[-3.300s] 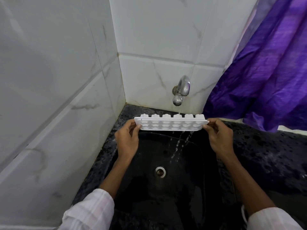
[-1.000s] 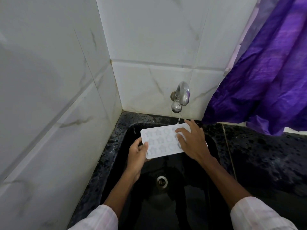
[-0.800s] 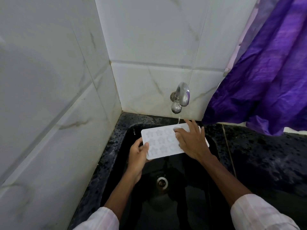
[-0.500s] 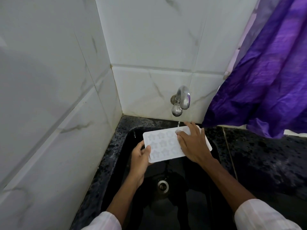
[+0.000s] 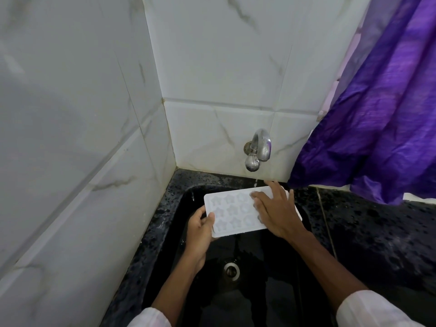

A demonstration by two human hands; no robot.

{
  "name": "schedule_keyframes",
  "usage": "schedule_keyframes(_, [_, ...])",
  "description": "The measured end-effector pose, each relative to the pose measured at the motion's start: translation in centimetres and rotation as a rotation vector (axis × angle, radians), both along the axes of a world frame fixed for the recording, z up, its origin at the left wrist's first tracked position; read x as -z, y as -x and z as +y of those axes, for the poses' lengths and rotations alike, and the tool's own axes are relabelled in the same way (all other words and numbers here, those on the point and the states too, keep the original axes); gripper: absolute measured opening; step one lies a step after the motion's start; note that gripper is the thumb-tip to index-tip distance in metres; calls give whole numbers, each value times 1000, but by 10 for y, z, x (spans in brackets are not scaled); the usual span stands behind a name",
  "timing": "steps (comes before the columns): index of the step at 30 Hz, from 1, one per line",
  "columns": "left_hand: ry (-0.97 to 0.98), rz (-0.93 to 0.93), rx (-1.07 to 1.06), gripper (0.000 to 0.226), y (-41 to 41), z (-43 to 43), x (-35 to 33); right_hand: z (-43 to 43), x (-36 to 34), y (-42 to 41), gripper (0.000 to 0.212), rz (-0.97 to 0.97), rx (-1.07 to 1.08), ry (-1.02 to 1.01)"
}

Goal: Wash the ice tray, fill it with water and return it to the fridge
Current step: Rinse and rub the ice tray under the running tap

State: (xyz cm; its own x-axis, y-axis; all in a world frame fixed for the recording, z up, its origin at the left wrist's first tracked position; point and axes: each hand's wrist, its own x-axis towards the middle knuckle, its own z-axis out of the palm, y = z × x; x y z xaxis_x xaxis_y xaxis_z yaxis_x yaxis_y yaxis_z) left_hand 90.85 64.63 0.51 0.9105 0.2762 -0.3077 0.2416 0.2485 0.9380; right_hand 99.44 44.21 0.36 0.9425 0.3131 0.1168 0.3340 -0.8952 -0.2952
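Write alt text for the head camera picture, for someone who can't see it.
A person holds a white ice tray over a black sink below a wall tap; the left hand grips its left end, the right hand lies flat on top. A purple curtain hangs at right.

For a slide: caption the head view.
Left hand grips the ice tray over the sink; right hand rests on it below the tap.

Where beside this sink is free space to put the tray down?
The widest bare patch is the counter right of the sink, below the purple curtain. The basin floor around the drain is free too. Under the tap it is crowded: the ice tray, left hand and right hand fill it. The ledge by the left wall is narrow.
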Motion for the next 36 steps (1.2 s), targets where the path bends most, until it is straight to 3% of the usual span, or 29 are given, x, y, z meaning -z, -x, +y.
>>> schedule_keyframes(3, [-16,1,-8,24,0,-1,-1,0,-2,1,38,2,25,-29])
schedule_keyframes(8, [-25,17,-21,24,1,-3,-3,2,-3,2,66,37,-10,-5])
schedule_keyframes(12, [-26,17,-43,24,0,-1,-4,3,-2,1,45,54,-2,-22])
schedule_keyframes(27, [26,27,-59,27,-1,-4,-11,5,-9,1,37,55,34,-219])
schedule_keyframes(32, [20,32,-54,31,-2,-5,-12,6,-15,6,23,128,83,-313])
schedule_keyframes(36, [24,26,-54,32,-2,-5,-13,2,-7,2,38,66,32,-238])
